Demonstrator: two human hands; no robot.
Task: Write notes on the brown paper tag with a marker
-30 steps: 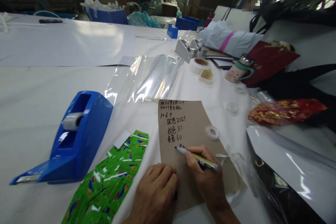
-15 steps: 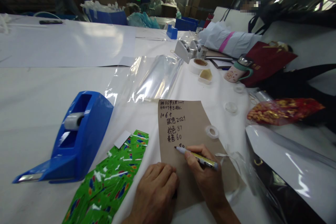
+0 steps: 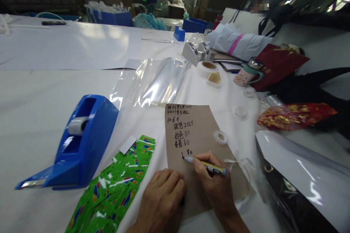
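Note:
A marker pen (image 3: 209,166) is pinched in my right hand (image 3: 216,184), its tip touching a sheet of brown paper (image 3: 199,127). Handwritten lines of characters and numbers run down the sheet, the lowest showing "80" and a fresh short stroke at the tip. My left hand (image 3: 164,198) rests with curled fingers on the lower left edge of the paper. Something small and dark shows by its fingers, too hidden to name. Left of that hand lies a stack of green printed packets (image 3: 117,185). A small white tape roll (image 3: 221,137) sits on the paper's right side.
A blue tape dispenser (image 3: 87,142) stands at the left. Clear plastic sheets (image 3: 164,80) lie beyond the paper. To the right are a mug (image 3: 247,74), a red bag (image 3: 279,65), a red-gold packet (image 3: 295,115) and a glossy white sheet (image 3: 303,167). A person (image 3: 262,3) is farther back.
The pen tip has moved slightly down, leaving a short new vertical stroke left of the "80". My right hand has shifted a little with it; my left hand stays in place.

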